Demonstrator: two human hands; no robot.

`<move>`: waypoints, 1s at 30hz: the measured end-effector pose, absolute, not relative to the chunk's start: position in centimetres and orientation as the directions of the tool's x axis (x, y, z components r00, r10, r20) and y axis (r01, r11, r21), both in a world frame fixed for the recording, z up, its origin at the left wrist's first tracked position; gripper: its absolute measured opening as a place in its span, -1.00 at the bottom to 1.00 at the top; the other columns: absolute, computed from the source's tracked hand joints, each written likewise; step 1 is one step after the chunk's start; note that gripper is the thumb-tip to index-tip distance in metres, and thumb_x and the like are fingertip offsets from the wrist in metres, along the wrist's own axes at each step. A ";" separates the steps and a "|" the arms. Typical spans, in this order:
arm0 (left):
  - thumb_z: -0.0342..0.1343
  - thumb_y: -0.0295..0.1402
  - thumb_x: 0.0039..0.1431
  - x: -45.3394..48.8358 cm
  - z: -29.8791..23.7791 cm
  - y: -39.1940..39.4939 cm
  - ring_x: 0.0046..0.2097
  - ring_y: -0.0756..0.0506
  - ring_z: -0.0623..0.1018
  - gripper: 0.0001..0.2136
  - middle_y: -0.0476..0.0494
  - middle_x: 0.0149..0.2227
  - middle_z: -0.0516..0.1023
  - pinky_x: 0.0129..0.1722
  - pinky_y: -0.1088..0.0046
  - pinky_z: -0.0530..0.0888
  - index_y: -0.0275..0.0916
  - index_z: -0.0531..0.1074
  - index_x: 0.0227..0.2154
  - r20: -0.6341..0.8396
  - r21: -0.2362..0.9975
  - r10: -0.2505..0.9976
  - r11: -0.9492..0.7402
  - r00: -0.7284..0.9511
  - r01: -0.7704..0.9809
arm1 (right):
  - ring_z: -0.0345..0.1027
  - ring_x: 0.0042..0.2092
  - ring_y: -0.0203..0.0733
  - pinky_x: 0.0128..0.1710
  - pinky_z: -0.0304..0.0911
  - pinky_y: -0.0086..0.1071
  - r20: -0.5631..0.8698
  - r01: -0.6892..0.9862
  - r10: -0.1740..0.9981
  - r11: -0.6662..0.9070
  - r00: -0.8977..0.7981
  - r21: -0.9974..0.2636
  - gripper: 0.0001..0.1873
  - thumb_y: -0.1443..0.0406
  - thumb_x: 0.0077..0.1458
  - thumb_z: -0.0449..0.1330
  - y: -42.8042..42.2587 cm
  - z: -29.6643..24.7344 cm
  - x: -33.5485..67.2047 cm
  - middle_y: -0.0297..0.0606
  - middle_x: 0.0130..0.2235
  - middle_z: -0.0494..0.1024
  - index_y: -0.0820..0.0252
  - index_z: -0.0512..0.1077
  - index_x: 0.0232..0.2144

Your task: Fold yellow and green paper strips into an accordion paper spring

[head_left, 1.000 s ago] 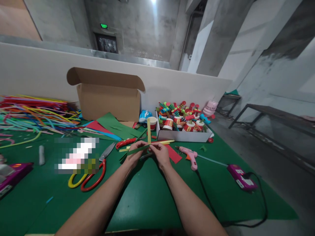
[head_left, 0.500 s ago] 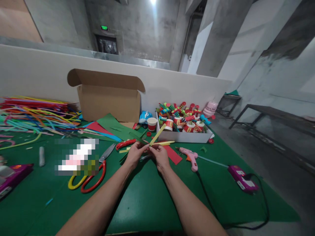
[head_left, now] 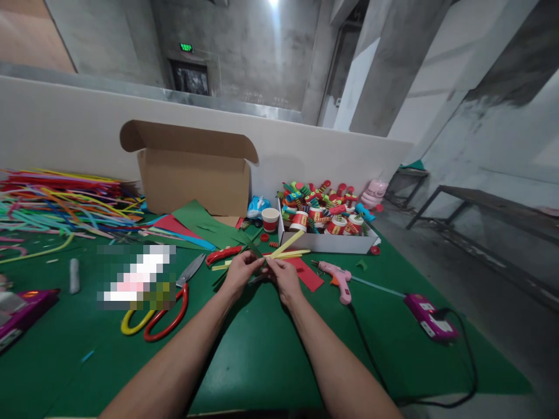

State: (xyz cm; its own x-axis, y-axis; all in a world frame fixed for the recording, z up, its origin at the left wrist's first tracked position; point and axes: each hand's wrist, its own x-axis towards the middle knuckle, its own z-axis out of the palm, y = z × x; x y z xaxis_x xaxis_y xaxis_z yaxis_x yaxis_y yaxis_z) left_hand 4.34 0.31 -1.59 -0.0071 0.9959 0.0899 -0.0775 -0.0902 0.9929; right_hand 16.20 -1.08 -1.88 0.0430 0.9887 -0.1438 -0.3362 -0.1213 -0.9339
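Note:
My left hand (head_left: 241,272) and my right hand (head_left: 285,278) meet over the middle of the table, fingertips pinched together. A dark green paper strip (head_left: 254,249) rises to the upper left from my left fingers. From my right fingers a yellow paper strip (head_left: 289,244) slants to the upper right. The two strips cross at the fingertips; the fold there is too small to make out. Behind the hands lie more yellow strips (head_left: 297,254) and a red-handled tool (head_left: 223,254). A red paper piece (head_left: 309,276) lies beside my right hand.
Open scissors (head_left: 168,311) lie on the left. On the right, a pink glue gun (head_left: 343,281) trails a black cord to a purple power strip (head_left: 430,317). A white box (head_left: 345,243) of paper-spring crafts, a paper cup (head_left: 270,220) and a cardboard box (head_left: 196,183) stand behind.
The yellow strip has tilted lower, toward the right. The green strip now stands up more clearly at the left fingertips. Both hands stay nearly in place.

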 end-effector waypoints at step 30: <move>0.29 -0.22 -0.29 4.1 -1.7 0.5 -0.56 0.03 0.36 -0.72 0.01 -0.65 0.38 -0.54 0.51 0.28 -0.27 0.32 -0.65 0.049 0.990 0.999 -0.050 -0.010 -0.133 | 0.40 -0.50 -0.30 -0.41 0.33 -0.42 -0.136 -0.375 0.989 -0.145 -0.051 -0.916 -0.66 0.23 -0.42 0.40 -0.8 -1.9 16.4 -0.31 -0.55 0.53 0.28 0.43 -0.52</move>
